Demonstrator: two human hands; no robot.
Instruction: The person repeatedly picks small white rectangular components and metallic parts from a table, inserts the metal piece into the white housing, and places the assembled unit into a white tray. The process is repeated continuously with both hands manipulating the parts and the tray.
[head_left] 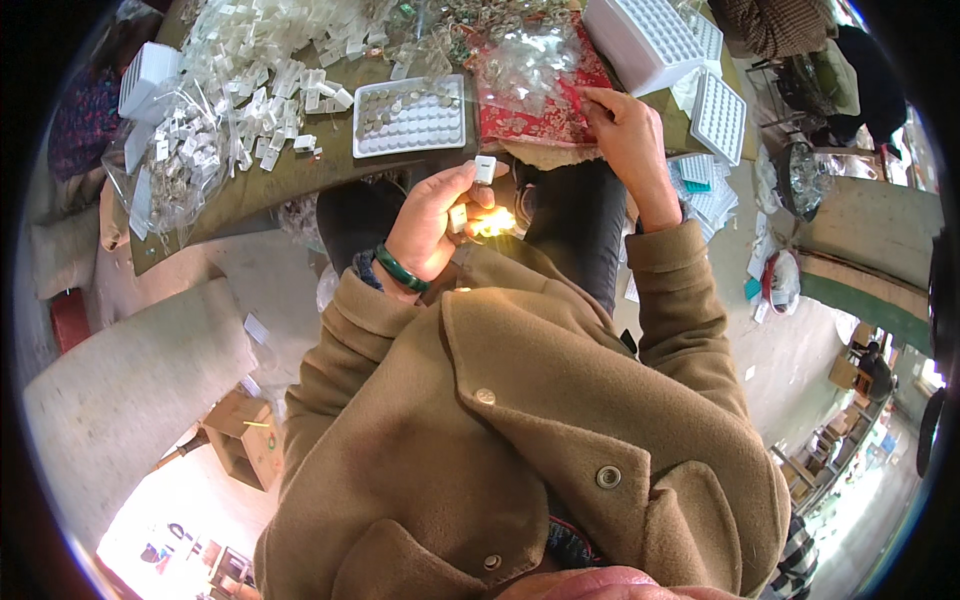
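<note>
The left grip (pixel 425 222) is closed in a pinch, thumb and fingers on a small white piece (pixel 485 170), which stands out beyond the fingertips over the person's lap, just off the near edge of the counter (pixel 262 190). The piece is box-like, and its long axis runs roughly near to far, its free end pointing to the far side. A second small white piece (pixel 458 218) shows nearer, against the same hand; a bright glare beside it hides what else may be there.

The right grip (pixel 632 132) is well apart from the held piece, farther off and to the right, so from it the piece lies nearer and to the left. Its thumb and fingers are drawn close together at the right edge of a red patterned cloth (pixel 500 122); whether they have hold of anything, I cannot tell. Clear plastic pieces (pixel 530 65) lie on the cloth, just left of these fingertips.

Left of the cloth is a white tray (pixel 425 133) partly filled with small round pieces. A loose heap of white pieces (pixel 270 125) spreads farther left.
</note>
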